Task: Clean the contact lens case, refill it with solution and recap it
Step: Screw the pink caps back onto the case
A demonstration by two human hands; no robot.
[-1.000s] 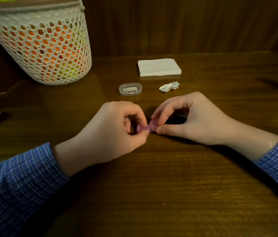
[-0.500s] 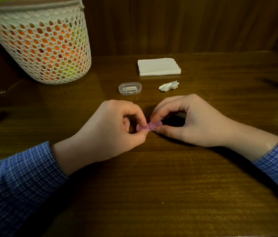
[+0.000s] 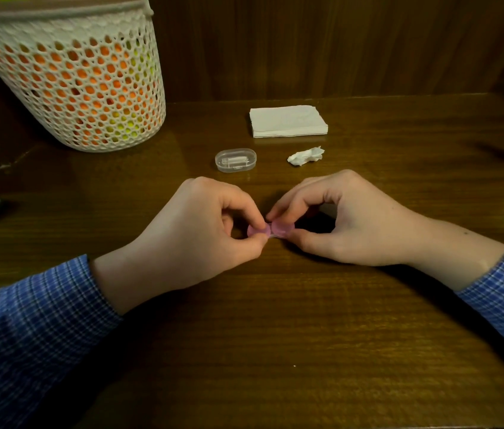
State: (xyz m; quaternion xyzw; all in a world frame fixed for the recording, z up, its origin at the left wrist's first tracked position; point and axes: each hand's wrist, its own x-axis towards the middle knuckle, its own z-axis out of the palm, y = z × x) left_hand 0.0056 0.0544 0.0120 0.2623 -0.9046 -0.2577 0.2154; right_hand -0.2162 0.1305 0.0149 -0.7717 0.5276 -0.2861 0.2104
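At the far left, well beyond the left hand, a white mesh basket point(image 3: 71, 85) stands on the wooden table point(image 3: 275, 335), with orange and yellow-green colour showing through its holes. The left hand point(image 3: 189, 239), in a blue checked sleeve point(image 3: 28, 320), pinches the left half of the pink contact lens case point(image 3: 271, 231) between thumb and forefinger. The case has 2 round pink caps side by side, and it is low over the table, exactly between the 2 hands. Behind the left hand, a small clear plastic box point(image 3: 236, 161) lies on the table. The right hand point(image 3: 353, 221) pinches the right cap of the case with thumb and forefinger. Just behind this hand is a crumpled tissue point(image 3: 306, 155), and further behind, a folded white napkin point(image 3: 288, 121).
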